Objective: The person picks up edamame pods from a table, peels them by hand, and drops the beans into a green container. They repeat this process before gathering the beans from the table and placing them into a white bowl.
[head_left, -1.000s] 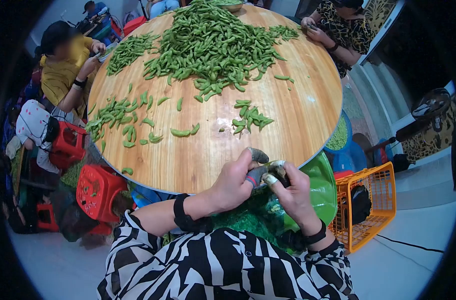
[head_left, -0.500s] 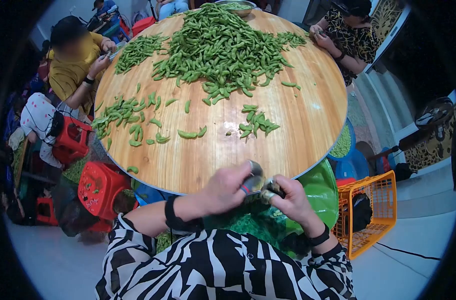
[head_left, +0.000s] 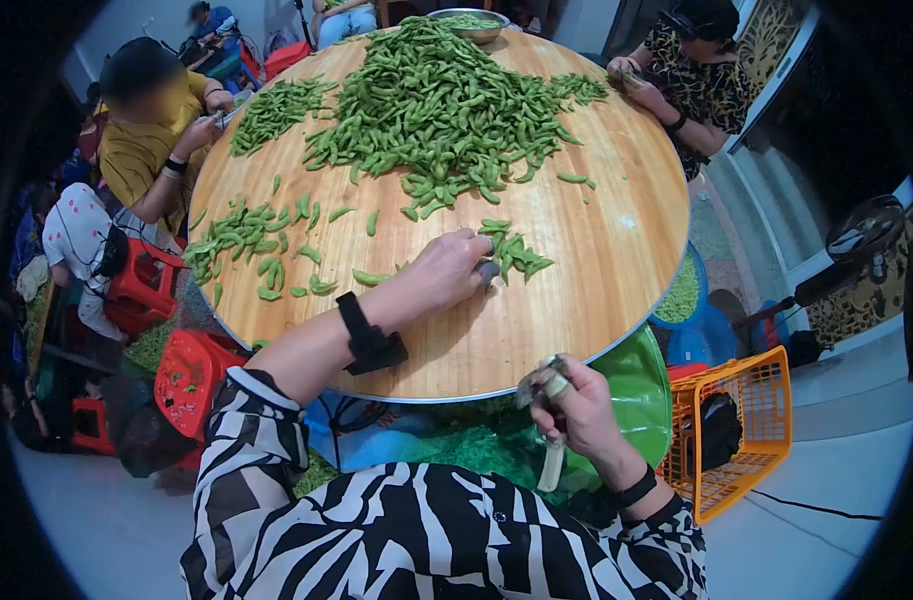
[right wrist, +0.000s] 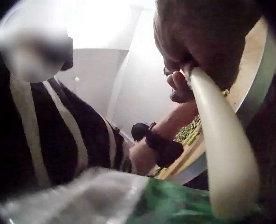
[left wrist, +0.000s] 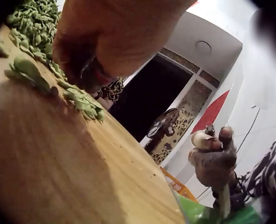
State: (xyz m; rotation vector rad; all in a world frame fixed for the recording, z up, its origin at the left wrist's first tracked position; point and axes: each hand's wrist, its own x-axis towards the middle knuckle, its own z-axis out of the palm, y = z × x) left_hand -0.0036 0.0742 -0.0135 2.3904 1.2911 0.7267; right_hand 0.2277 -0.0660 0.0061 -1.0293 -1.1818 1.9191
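Observation:
My left hand (head_left: 442, 272) reaches over the round table, palm down, its fingertips right at a small cluster of green soybean pods (head_left: 525, 258). Dark covers sit on its thumb and a finger. In the left wrist view its fingers bend down beside the pods (left wrist: 84, 103); whether they grip one I cannot tell. Beyond the table's near edge my right hand (head_left: 579, 405) is curled round a cream-handled tool (head_left: 552, 467). The smooth handle (right wrist: 224, 144) sticks out below the fist in the right wrist view. Pale and dark wraps cover its thumb and fingers.
A large pod heap (head_left: 442, 110) lies on the wooden table (head_left: 617, 230), with loose pods (head_left: 242, 230) at left. Below the near edge are a green bag (head_left: 487, 455) and green basin (head_left: 642, 390). An orange crate (head_left: 732, 430) stands right, red stools (head_left: 192, 385) left. Other people sit around.
My hands were together at the table's near edge. The left has moved forward to the pod cluster; the right stays near the edge, the tool's pale handle now showing below it.

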